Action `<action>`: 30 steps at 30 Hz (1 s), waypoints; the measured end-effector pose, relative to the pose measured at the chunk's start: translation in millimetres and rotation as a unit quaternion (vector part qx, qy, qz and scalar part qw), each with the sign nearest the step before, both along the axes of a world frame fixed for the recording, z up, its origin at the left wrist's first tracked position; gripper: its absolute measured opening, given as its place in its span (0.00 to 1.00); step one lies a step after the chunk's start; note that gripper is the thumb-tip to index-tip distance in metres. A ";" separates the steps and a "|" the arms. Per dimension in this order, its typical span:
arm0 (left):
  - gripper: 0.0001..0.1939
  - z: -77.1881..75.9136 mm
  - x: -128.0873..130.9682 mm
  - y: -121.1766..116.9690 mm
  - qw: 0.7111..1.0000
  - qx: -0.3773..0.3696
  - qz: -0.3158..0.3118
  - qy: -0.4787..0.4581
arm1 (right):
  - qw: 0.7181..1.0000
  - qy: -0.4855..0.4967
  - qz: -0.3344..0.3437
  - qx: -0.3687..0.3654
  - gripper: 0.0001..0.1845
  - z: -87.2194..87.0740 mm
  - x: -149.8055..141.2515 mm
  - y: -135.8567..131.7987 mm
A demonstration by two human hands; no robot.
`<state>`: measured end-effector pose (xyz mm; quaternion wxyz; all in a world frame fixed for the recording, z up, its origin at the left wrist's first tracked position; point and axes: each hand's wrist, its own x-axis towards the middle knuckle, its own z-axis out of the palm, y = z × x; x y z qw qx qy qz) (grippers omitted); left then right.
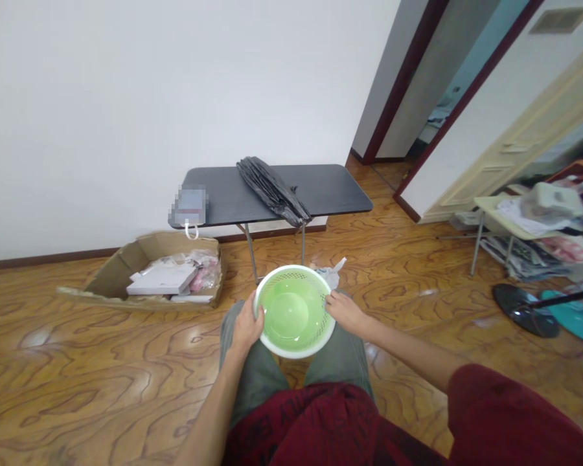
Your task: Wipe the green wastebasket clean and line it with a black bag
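My left grip (247, 325) wrapped on basket (291, 316) rim, thumb over it; right grip (342, 312) clutching opposite edge, forearm angled in. I hold basket over lap (258, 378), partly hiding crumpled white scrap (331, 276). Beyond, black counter (323, 188) bearing black bundle (272, 189); open carton (160, 244) leftward, cluttered pale counter (490, 202) far right.

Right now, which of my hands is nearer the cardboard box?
Left: your left hand holds the left rim of the basket, right of the cardboard box; your right hand is farther, on the basket's right rim.
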<state>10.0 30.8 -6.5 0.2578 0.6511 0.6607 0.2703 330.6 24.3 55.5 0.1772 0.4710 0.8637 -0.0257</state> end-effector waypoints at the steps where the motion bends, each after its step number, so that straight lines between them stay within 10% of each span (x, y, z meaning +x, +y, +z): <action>1: 0.28 -0.1 -0.4 -0.5 1.000 0.000 0.006 -0.003 | 1.000 0.003 0.007 -0.017 0.15 -2.5 -1.6 -4.0; 8: 0.26 2.5 1.8 -0.4 0.999 0.002 0.036 -0.028 | 0.995 0.051 0.070 -0.051 0.14 -19.0 1.7 -24.1; 19: 0.27 -6.1 5.4 -0.9 0.998 0.020 0.040 -0.040 | 0.990 0.078 0.060 0.101 0.14 -21.8 22.7 63.2; 30: 0.28 -18.4 -1.4 2.8 0.995 0.031 0.037 -0.085 | 0.974 0.193 -0.039 0.110 0.23 -51.8 39.3 30.7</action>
